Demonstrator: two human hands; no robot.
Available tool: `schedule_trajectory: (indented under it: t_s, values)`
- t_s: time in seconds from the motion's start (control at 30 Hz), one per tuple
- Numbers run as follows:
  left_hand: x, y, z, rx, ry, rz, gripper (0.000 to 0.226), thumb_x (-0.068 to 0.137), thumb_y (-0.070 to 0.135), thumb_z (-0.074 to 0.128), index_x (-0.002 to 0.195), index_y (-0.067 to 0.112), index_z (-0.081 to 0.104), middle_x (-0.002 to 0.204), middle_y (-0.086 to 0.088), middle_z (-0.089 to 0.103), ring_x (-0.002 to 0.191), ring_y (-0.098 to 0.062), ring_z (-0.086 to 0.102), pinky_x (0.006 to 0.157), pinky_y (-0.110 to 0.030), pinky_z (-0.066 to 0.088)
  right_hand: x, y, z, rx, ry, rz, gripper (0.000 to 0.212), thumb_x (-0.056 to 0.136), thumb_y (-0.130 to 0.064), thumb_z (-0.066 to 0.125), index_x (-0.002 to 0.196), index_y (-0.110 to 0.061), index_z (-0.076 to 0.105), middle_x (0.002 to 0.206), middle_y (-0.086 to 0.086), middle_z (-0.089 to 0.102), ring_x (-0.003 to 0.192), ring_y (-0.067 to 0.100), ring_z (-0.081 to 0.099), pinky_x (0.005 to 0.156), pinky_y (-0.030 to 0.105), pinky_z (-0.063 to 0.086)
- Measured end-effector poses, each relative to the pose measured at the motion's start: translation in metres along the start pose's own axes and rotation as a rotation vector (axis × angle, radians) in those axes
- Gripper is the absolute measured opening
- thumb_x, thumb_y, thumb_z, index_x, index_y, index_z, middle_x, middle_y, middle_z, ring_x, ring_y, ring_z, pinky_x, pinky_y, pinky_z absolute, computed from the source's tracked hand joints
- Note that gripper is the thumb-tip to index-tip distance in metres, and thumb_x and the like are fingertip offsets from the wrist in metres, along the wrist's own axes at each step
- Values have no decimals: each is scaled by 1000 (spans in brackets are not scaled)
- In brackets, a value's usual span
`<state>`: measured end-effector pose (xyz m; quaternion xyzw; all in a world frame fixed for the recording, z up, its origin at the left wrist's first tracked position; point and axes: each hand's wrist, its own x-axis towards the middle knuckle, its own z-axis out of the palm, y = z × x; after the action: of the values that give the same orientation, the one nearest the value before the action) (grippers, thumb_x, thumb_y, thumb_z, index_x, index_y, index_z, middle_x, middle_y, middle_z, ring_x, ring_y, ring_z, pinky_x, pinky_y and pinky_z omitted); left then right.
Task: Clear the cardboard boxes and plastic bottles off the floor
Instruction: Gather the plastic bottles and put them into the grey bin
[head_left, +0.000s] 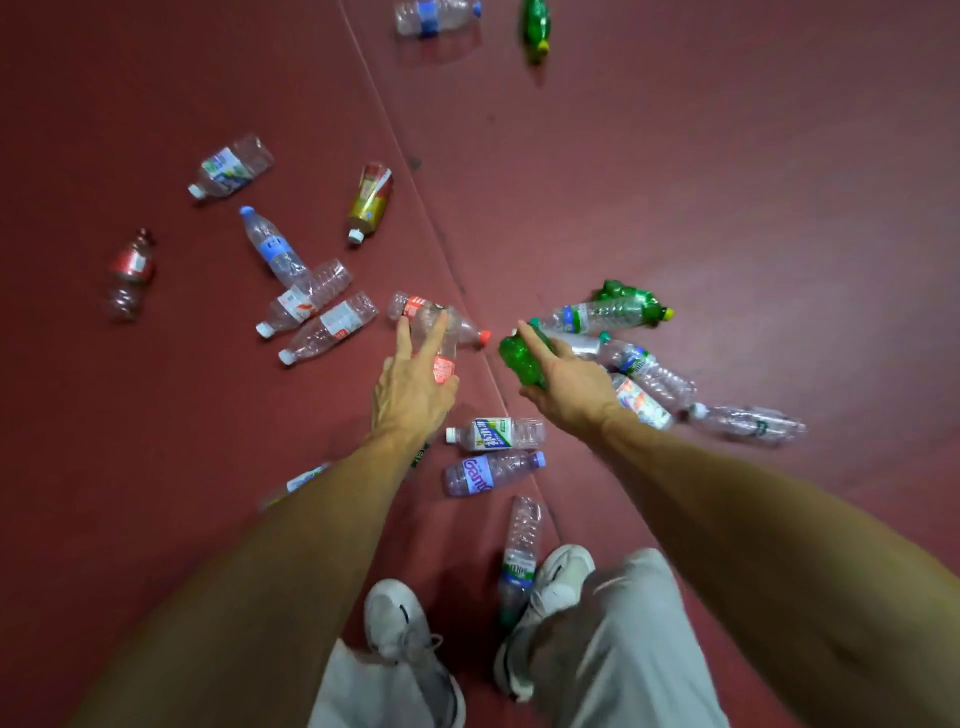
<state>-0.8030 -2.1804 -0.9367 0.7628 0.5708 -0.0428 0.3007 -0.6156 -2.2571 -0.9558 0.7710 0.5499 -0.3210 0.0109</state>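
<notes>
Many empty plastic bottles lie scattered on the dark red floor (727, 182). My left hand (413, 382) holds a clear bottle with a red label (444, 367) under the thumb side. Its two stretched fingers touch a red-capped clear bottle (423, 312) that lies on the floor. My right hand (569, 382) grips a small green bottle (521, 359), index finger pointing forward. Just beyond it sits a cluster of clear bottles (649, 371) and a second green bottle (631, 299). No cardboard box is in view.
Several clear bottles (317, 312) lie to the left, along with a gold-labelled one (370, 202) and a red-labelled one (130, 270). Three more lie near my white shoes (558, 582), and two far ones at the top (434, 15). A floor seam (415, 171) runs diagonally.
</notes>
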Motion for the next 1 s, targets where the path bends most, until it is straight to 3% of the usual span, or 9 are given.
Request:
schedule_trajectory:
  t_s: [0.13, 0.33, 0.47, 0.67, 0.83, 1.0]
  values:
    - [-59, 66, -90, 18, -22, 88, 81, 91, 29, 64, 156, 46, 18, 168, 0, 4, 127, -39, 50, 98, -43, 45, -86, -34, -97, 2, 30, 31, 79, 98, -31, 58, 158, -40, 8, 168, 8, -1, 129, 39, 51, 91, 42, 49]
    - [-126, 144, -188, 80, -79, 288, 82, 92, 30, 62, 155, 50, 13, 168, 4, 4, 127, -37, 51, 99, -43, 45, -207, -69, -208, 22, 137, 157, 65, 101, -30, 53, 157, -37, 20, 168, 1, 3, 133, 34, 47, 92, 42, 47]
    - [-159, 183, -237, 154, -119, 459, 82, 94, 35, 60, 155, 51, 9, 168, 5, 1, 124, -35, 52, 97, -40, 45, -283, -86, -254, 42, 291, 310, 59, 101, -33, 54, 154, -37, 27, 165, -4, 11, 115, 38, 58, 83, 40, 48]
    - [-221, 244, -265, 227, -200, 776, 80, 94, 48, 61, 156, 50, 10, 168, 5, 0, 132, -36, 49, 103, -43, 43, -397, -92, -279, 186, 487, 579, 62, 99, -42, 56, 154, -37, 27, 166, -6, 10, 111, 41, 61, 90, 40, 46]
    - [-301, 301, -262, 302, -229, 981, 78, 95, 42, 61, 156, 49, 12, 168, 8, 0, 133, -35, 48, 104, -44, 44, -506, -89, -274, 243, 615, 792, 66, 99, -42, 56, 156, -36, 24, 168, -6, 7, 122, 37, 56, 97, 38, 43]
    - [-402, 350, -237, 375, -251, 1204, 74, 95, 42, 59, 155, 50, 15, 168, 8, 4, 130, -35, 52, 98, -42, 46, -628, -81, -239, 273, 708, 998, 66, 100, -42, 55, 157, -38, 22, 168, -7, 6, 120, 40, 56, 97, 41, 45]
